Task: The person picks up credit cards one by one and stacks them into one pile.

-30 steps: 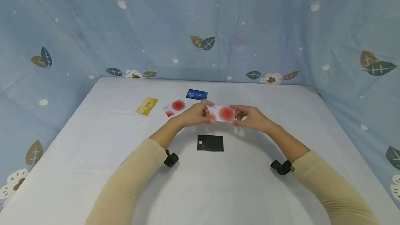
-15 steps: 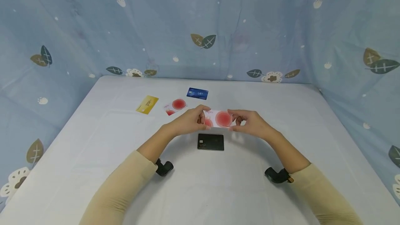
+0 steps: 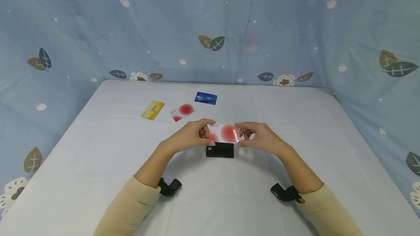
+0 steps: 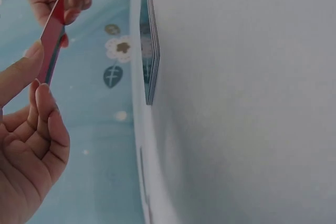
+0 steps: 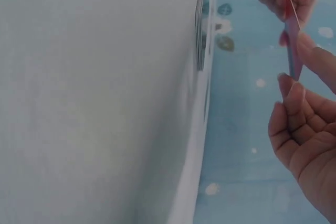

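A white card with red circles [image 3: 225,133] is held level by its two short ends above the table. My left hand [image 3: 188,136] pinches its left end between thumb and fingers, and my right hand [image 3: 262,137] pinches the right end. Just below, partly covered by it in the head view, lies a black VIP card [image 3: 220,151]. Seen edge-on in the left wrist view, this black card tops a neat stack of several cards [image 4: 152,51]. The held card [image 4: 52,40] stays apart from that stack, raised over it.
Farther back on the white table [image 3: 98,148] lie a yellow card [image 3: 152,110], another white card with red circles [image 3: 182,111] and a blue VIP card [image 3: 206,98]. A blue leaf-patterned cloth [image 3: 157,21] hangs behind and at both sides.
Both hands have drawn the held card toward the person and slightly left, from behind the black card to over its far part. The cards on the table have stayed put.
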The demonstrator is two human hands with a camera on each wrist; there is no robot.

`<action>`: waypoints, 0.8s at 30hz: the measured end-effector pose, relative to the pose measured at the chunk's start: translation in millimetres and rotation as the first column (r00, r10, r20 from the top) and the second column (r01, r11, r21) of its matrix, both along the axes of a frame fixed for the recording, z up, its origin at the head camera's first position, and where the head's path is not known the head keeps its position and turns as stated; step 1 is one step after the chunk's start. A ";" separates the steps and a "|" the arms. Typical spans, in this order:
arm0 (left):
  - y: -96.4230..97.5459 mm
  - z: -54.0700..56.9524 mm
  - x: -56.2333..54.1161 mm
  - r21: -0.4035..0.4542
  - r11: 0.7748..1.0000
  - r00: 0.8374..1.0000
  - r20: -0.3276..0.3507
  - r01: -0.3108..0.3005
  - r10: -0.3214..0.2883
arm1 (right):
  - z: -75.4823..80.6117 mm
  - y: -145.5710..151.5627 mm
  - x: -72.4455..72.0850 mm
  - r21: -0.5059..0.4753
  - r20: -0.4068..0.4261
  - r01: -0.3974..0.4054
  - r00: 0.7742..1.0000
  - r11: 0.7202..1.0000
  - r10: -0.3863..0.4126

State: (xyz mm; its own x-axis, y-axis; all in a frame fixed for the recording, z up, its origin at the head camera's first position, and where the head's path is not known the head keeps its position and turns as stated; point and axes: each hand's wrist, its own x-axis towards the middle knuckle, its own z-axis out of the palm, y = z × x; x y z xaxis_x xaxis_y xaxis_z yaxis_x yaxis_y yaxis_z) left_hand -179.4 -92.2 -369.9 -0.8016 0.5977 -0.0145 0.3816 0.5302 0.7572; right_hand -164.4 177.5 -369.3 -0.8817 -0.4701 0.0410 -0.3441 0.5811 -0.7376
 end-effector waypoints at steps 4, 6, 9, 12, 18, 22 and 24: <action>-1.4 -3.6 4.6 0.020 1.000 1.000 0.024 -0.001 0.000 | -1.5 -1.8 4.6 -0.010 -0.001 0.004 1.000 1.000 -0.004; -1.6 -5.1 6.1 0.023 1.000 1.000 0.028 0.000 -0.001 | -3.2 -1.7 6.0 -0.018 -0.006 -0.001 1.000 1.000 0.001; -2.3 -6.1 8.8 0.020 1.000 1.000 0.027 0.004 -0.004 | -4.5 -2.2 7.7 -0.023 -0.008 -0.012 1.000 1.000 0.012; -4.0 -5.3 11.9 0.011 1.000 1.000 0.029 0.004 -0.004 | -5.0 -3.8 8.2 -0.029 -0.007 -0.027 1.000 0.999 0.027; -7.5 -4.8 15.1 -0.022 0.999 0.999 0.036 0.030 -0.029 | -8.4 -6.9 7.4 -0.019 0.019 -0.042 0.999 0.999 0.042; -7.9 -6.5 15.6 -0.026 1.000 0.999 0.050 0.016 -0.015 | -11.2 -8.6 7.1 -0.007 0.045 -0.050 0.998 0.999 0.050; -7.8 -8.4 15.4 -0.022 1.000 0.999 0.054 0.005 -0.004 | -12.0 -9.4 7.1 -0.006 0.054 -0.049 0.997 0.999 0.050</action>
